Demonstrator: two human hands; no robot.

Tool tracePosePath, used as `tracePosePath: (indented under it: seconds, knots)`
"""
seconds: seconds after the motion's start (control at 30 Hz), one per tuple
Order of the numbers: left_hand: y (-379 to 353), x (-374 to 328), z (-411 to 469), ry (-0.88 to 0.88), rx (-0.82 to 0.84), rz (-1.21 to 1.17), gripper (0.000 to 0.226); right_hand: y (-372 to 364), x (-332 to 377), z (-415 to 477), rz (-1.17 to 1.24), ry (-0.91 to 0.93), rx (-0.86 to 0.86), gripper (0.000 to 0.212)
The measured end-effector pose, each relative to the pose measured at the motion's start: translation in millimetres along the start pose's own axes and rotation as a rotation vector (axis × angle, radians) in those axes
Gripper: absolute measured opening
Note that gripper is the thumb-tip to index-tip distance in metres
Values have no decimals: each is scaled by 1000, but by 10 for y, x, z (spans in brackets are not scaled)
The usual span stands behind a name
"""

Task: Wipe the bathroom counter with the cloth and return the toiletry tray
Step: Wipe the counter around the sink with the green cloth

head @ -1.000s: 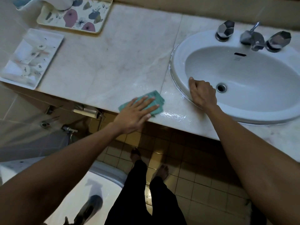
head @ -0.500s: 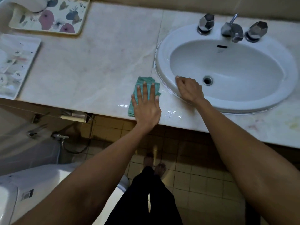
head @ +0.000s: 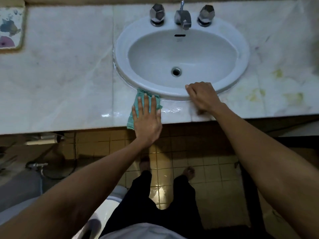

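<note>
The left hand point(head: 146, 118) lay flat on the green cloth point(head: 140, 96), fingers point(head: 146, 104) straight and slightly spread, pressing it onto the marble counter point(head: 60, 66). The cloth poked out just beyond the fingertips, where it touched the front rim of the white sink point(head: 120, 54). Its other end showed beside the thumb, reaching the counter's front edge. Wet streaks point(head: 172, 110) shone on the marble just to the right of the little finger.

The right hand point(head: 202, 97) rested on the sink's front rim, well to the right of the cloth. Its fingers were curled together over the rim into the basin, thumb pointing left, though motion blur softened the detail.

Far beyond both sets of fingertips stood the tap point(head: 183, 18) between two faceted knobs. A patterned tray point(head: 10, 26) sat at the counter's far left, well apart from the left fingers.
</note>
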State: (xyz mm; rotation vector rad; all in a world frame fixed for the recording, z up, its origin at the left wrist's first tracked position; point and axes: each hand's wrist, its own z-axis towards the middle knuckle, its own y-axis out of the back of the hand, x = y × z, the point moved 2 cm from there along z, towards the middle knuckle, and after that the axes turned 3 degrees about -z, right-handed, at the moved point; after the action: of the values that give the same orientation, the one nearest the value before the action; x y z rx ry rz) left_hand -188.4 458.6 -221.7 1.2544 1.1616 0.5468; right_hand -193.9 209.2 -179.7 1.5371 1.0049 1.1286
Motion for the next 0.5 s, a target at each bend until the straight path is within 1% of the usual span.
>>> tracePosePath:
  seconds: [0.17,0.3,0.37,0.5]
  knots:
    - [-146,-457,-152,-9,-21,21,62,37,-417,-174,58,96,-65,29]
    - [-368,-968,-261,-27,20,7,62,114,-782,-313,102,145,-85,34]
    - [-458,-1193,-278,-15,10,6,63,176,-975,-383,127,170,-96,36]
    - [-620,-1633,-277,-17,20,-4,62,343,-1448,-560,173,153,-101,37]
